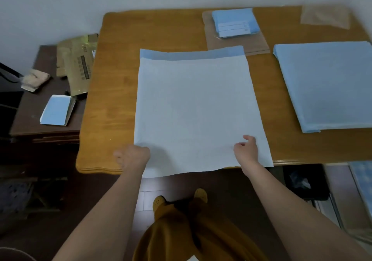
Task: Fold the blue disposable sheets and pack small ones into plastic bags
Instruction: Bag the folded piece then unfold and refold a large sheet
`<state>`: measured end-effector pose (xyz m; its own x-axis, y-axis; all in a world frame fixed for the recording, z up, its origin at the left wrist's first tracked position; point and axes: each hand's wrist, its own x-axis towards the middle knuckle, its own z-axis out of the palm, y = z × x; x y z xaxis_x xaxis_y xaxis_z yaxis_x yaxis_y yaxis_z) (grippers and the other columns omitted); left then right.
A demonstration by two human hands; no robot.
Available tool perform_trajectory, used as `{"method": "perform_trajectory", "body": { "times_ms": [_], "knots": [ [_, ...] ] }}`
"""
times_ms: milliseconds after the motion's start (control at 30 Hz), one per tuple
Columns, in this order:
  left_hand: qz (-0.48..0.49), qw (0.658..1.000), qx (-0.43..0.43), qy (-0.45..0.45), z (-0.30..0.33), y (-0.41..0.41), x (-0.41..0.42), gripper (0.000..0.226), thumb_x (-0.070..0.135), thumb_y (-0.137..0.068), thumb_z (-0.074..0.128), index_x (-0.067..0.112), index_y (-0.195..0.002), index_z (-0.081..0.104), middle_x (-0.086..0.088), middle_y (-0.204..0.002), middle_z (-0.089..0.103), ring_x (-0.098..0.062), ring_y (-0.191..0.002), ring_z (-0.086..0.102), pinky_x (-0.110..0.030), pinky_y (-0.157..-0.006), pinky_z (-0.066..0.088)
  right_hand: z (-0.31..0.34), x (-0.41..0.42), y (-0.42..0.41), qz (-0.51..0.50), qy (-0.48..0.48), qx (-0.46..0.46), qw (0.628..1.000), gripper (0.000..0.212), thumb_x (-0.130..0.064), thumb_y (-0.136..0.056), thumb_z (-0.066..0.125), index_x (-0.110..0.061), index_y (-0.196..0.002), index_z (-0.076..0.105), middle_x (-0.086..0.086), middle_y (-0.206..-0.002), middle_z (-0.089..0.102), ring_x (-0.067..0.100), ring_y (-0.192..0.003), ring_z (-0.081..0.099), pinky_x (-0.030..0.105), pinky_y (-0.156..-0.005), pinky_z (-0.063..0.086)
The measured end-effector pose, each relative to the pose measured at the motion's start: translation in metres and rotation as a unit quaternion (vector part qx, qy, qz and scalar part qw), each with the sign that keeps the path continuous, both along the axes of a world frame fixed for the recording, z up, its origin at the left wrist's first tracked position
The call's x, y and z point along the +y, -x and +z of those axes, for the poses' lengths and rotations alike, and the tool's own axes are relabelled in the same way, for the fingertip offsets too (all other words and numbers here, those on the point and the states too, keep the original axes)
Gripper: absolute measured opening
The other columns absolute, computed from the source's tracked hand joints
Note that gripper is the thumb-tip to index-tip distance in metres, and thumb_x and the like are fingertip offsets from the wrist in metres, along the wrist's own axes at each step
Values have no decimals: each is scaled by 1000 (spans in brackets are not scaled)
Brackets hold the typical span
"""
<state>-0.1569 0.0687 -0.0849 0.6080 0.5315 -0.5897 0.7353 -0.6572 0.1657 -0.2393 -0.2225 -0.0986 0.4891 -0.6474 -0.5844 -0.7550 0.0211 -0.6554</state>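
Sheet (197, 107) first: one large blue disposable sheet lies spread across the middle of the wooden table (120, 83), pale side up, a darker blue band showing along its far edge and its near edge hanging over the table's near edge. My left hand (132, 156) grips the near left corner with fingers curled into the material; my right hand (246, 150) pinches the sheet a little in from the near right corner, thumb and fingertips closed on it.

To fold well, I judge both corners should rise together and travel to the far edge, meeting the blue band squarely, with the crease then pressed flat from the middle outward. The right grip sits inboard, so that corner may droop and skew the fold; shifting it outward would help.

Along the table's right edge lies a stack of unfolded sheets (326, 85). Near the far edge, packed small sheets (234, 22) rest on brown cardboard (255, 43), and plastic bags (325, 16) lie at the far right corner. A darker side table (30, 107) stands to the left, carrying a small blue packet (57, 109) and crumpled packaging (77, 63). White wall behind, dark floor below.
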Motion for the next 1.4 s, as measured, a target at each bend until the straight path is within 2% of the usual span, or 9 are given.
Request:
{"method": "perform_trajectory", "body": {
  "times_ms": [67, 200, 400, 567, 833, 967, 1033, 1133, 1400],
  "knots": [
    [-9, 1000, 0, -15, -1, 0, -3, 41, 14, -87, 50, -2, -124, 50, -21, -126, 40, -35, -105, 54, -41, -91, 50, -1, -14, 9, -49, -22, -4, 999, 53, -5, -95, 44, -23, -143, 31, -2, -92, 52, 13, -75, 54, 24, -55, 39],
    [23, 997, -52, 60, -12, 1, -4, 25, 8, -88, 50, -7, -106, 56, -8, -71, 45, -27, -71, 51, -34, -68, 46, -4, -33, 22, -113, -43, -21, 992, 59, -4, -94, 47, -29, -144, 26, 8, -107, 57, 21, -86, 61, 30, -69, 50],
    [188, 963, -73, 178, -20, 3, -4, 35, 16, -85, 51, -1, -116, 53, -10, -91, 51, -27, -73, 50, -32, -63, 45, 0, -52, 27, -176, -60, -27, 982, 55, -5, -95, 50, -20, -144, 30, 11, -104, 62, 18, -80, 65, 24, -62, 53],
    [249, 937, -73, 233, -22, 0, -8, 26, 17, -86, 48, 6, -109, 55, -10, -89, 55, -19, -57, 49, -27, -46, 43, -6, -59, 32, -203, -60, 7, 977, 37, -15, -99, 51, -10, -135, 46, 7, -90, 66, 16, -82, 65, 33, -81, 57],
    [300, 918, -81, 246, -21, -4, -19, 39, 20, -90, 49, 6, -127, 51, -7, -101, 52, -31, -96, 57, -36, -78, 50, 7, -44, 23, -273, -50, -23, 960, 47, -11, -94, 56, -11, -138, 38, 11, -113, 58, 22, -93, 62, 30, -77, 53],
    [214, 966, -84, 115, -17, -6, -13, 44, 20, -91, 54, 1, -130, 48, -13, -124, 53, -32, -115, 53, -38, -95, 44, 8, -14, 17, -117, 31, -31, 992, 27, -8, -95, 52, -12, -121, 53, 4, -110, 57, 16, -86, 53, 21, -61, 40],
    [218, 956, -80, 180, -20, -9, -9, 38, 20, -92, 53, 2, -126, 53, -12, -104, 51, -27, -95, 53, -36, -84, 45, 7, 3, 10, -21, -1, -32, 999, 21, -7, -95, 50, -11, -112, 62, 2, -106, 63, 14, -84, 56, 19, -64, 43],
    [299, 914, -75, 263, -19, -13, -2, 7, 15, -91, 56, 9, -87, 55, -8, -92, 48, -20, -64, 44, -29, -57, 40, 10, 30, -2, 14, -122, -29, 992, 17, -7, -96, 51, -9, -106, 64, 6, -91, 68, 15, -80, 66, 21, -67, 54],
    [351, 874, -45, 334, -21, -21, 6, 27, 15, -97, 55, 13, -72, 45, -5, -71, 46, -16, -59, 44, -27, -54, 39, 13, 72, -26, -12, -340, 39, 940, 16, -16, -98, 50, -6, -99, 63, 9, -95, 70, 21, -93, 65, 35, -89, 52]
  ]
}}
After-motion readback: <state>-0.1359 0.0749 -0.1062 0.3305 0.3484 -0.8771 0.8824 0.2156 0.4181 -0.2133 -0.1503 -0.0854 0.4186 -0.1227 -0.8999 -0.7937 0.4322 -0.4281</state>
